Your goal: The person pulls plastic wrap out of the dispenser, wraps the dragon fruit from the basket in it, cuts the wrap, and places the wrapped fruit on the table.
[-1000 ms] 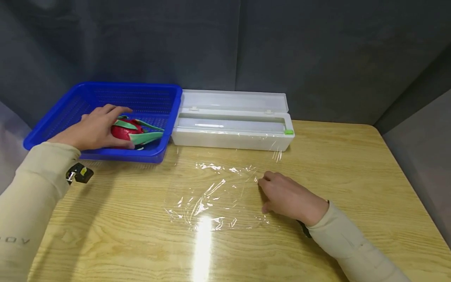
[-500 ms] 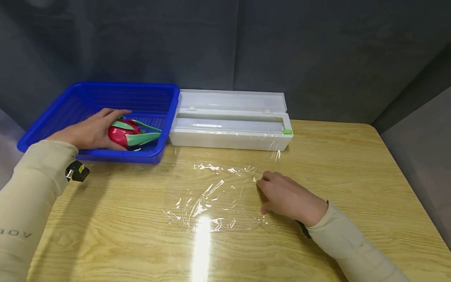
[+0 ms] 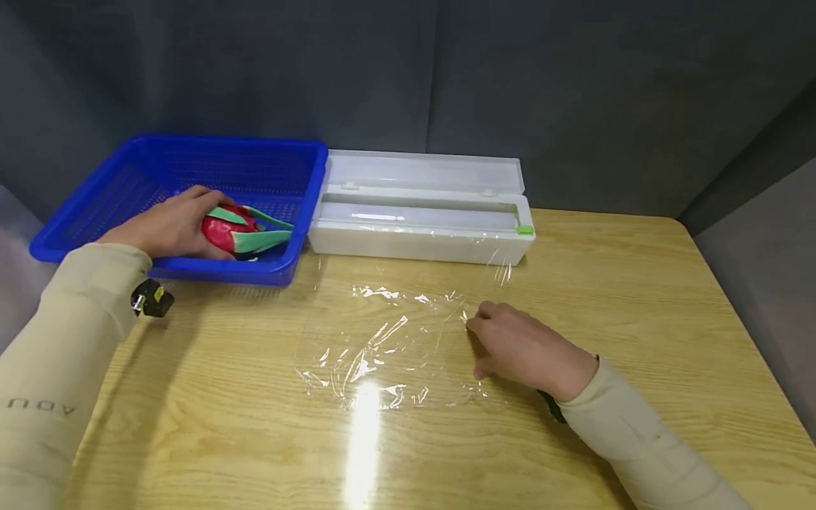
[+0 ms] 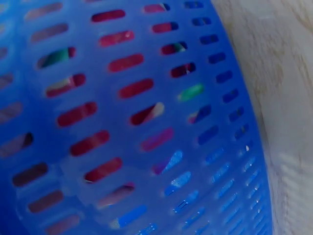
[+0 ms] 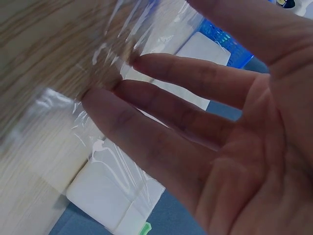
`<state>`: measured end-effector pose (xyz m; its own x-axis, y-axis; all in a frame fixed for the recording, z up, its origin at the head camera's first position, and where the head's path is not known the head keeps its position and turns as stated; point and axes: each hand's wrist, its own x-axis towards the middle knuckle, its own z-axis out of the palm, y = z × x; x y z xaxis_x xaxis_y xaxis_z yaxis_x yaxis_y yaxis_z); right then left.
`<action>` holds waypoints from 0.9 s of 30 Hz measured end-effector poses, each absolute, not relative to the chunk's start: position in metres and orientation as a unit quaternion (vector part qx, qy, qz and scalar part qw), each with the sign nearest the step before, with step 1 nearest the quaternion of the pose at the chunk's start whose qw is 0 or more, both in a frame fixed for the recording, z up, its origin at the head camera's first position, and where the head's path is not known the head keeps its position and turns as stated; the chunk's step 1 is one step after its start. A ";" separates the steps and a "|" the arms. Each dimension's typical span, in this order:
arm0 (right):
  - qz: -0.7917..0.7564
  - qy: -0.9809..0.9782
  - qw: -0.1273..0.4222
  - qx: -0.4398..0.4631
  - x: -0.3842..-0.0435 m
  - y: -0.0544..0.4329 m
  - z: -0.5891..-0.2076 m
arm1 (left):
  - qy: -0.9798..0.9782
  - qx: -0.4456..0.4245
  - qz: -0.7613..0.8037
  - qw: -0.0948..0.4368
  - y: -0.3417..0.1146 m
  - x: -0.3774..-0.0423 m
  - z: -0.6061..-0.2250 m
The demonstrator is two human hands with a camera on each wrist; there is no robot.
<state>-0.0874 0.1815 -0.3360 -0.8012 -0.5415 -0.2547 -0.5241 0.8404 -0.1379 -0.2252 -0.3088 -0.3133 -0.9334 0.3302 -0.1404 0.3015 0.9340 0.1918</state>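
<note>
Left arm extends toward the desk's [image 3: 637, 297] back left; the left hand [image 3: 167, 227] crosses the blue basket's [image 3: 268, 268] front rim, grip holding the dragon fruit [image 3: 219, 234], fingers curved round it, near the basket's front right corner. Right arm enters from near right; the right hand [image 3: 525, 348] has its grip uncurled, fingertips touching the right margin of cling film [image 3: 382, 347] stretching from its dispenser [image 3: 414, 244].
</note>
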 end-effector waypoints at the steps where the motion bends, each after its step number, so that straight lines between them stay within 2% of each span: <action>1: -0.030 0.949 0.143 -0.281 -0.087 0.182 -0.336 | 0.980 0.160 0.085 0.088 -0.308 -0.226 -0.313; 10: -0.026 0.948 0.139 -0.286 -0.087 0.184 -0.335 | 0.980 0.160 0.092 0.077 -0.306 -0.223 -0.314; 17: -0.027 0.947 0.140 -0.287 -0.086 0.185 -0.335 | 0.980 0.148 0.093 0.095 -0.306 -0.220 -0.314; 27: -0.027 0.947 0.144 -0.285 -0.085 0.184 -0.334 | 0.980 0.149 0.097 0.092 -0.308 -0.218 -0.316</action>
<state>-0.0848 0.1841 -0.3344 -0.7962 -0.5470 -0.2586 -0.5316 0.8365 -0.1327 -0.2175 -0.3082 -0.3157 -0.9383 0.3106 -0.1517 0.2750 0.9366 0.2170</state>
